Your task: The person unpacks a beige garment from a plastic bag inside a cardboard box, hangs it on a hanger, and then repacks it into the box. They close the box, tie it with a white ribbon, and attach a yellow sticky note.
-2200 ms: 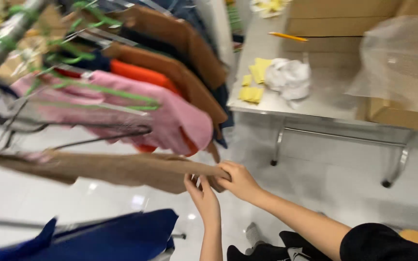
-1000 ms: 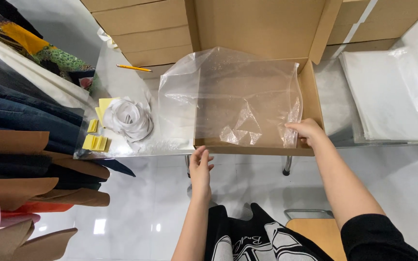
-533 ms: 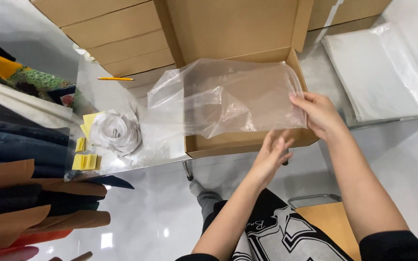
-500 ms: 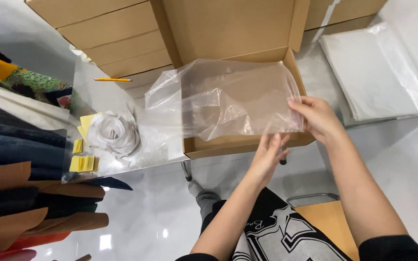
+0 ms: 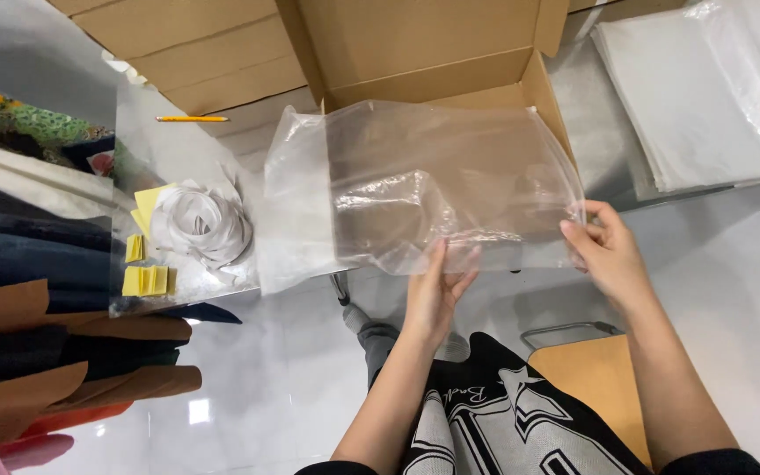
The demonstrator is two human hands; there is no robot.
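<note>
A large clear plastic bag (image 5: 415,189) hangs in front of me, spread over an open cardboard box (image 5: 433,53). My left hand (image 5: 437,295) grips the bag's lower edge near the middle, fingers pointing up. My right hand (image 5: 604,251) pinches the bag's lower right corner. Below the hands lies a black garment with a white print (image 5: 503,422) on my lap.
A metal table (image 5: 186,149) holds a roll of white tape strips (image 5: 200,224), yellow tags (image 5: 147,280) and a yellow pencil (image 5: 191,118). A stack of clear bags (image 5: 705,88) lies at the right. Hanging clothes (image 5: 37,352) fill the left. A wooden stool (image 5: 595,378) stands below.
I turned from the clothes rack to the table. Both hands took the clear bag and drew it off the box toward me; the left hand rose to its lower edge.
</note>
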